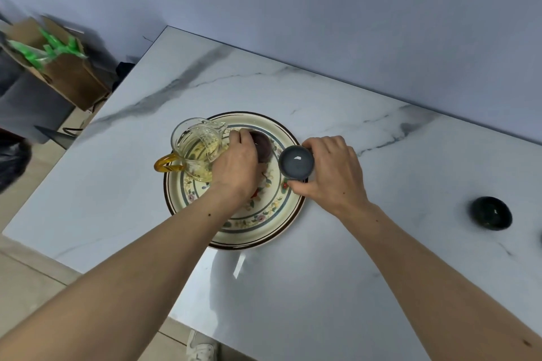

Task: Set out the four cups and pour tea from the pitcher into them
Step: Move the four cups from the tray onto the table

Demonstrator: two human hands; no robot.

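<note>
A glass pitcher [196, 149] with an amber handle and pale yellow tea stands on the left of a floral plate [264, 223]. My left hand [234, 164] reaches over the plate and grips a dark purple cup [265, 146] beside the pitcher. My right hand [331, 170] holds a grey-blue cup [295, 162] upright over the plate's right rim. A dark green cup [491, 213] sits on the marble table far to the right. At the frame's right edge a sliver of another dark object [540, 239] shows; I cannot tell what it is.
The marble table [293, 287] meets a blue-grey wall [322, 9] at the back. Its left edge runs diagonally; beyond it on the floor is a cardboard box [58, 67] with green items. A white shoe [202, 347] shows below the table's near edge.
</note>
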